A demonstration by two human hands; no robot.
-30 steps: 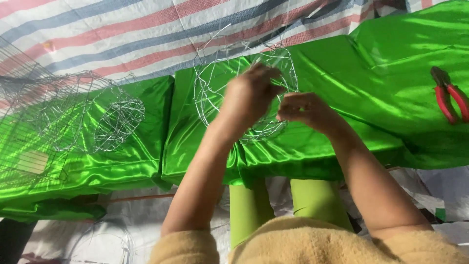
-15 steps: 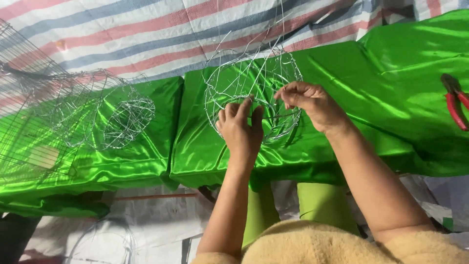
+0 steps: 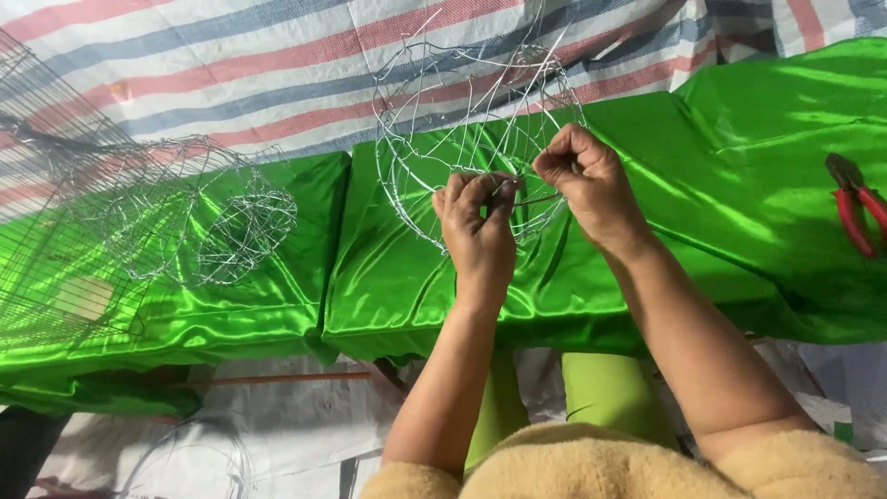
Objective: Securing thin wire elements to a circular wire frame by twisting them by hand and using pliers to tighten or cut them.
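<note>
We are pinching a thin strand of the round wire frame [image 3: 476, 139] between us, the left hand [image 3: 479, 231] closed on it with fingertips, the right hand [image 3: 587, 185] curled tight around its end. Keeping the strand taut and the frame steady seems key here. The silvery openwork frame is standing over shiny green cloth [image 3: 721, 203], red-handled pliers [image 3: 855, 212] lying well apart.

Take the shiny green satin cloth [image 3: 721, 185] as your landmark. At its right edge you see red-handled pliers [image 3: 855, 208] lying on it. On its left part rest a smaller wire ball [image 3: 245, 226] and a flat wire grid [image 3: 55, 240]. Behind it spreads a striped tarpaulin [image 3: 231, 65].
</note>
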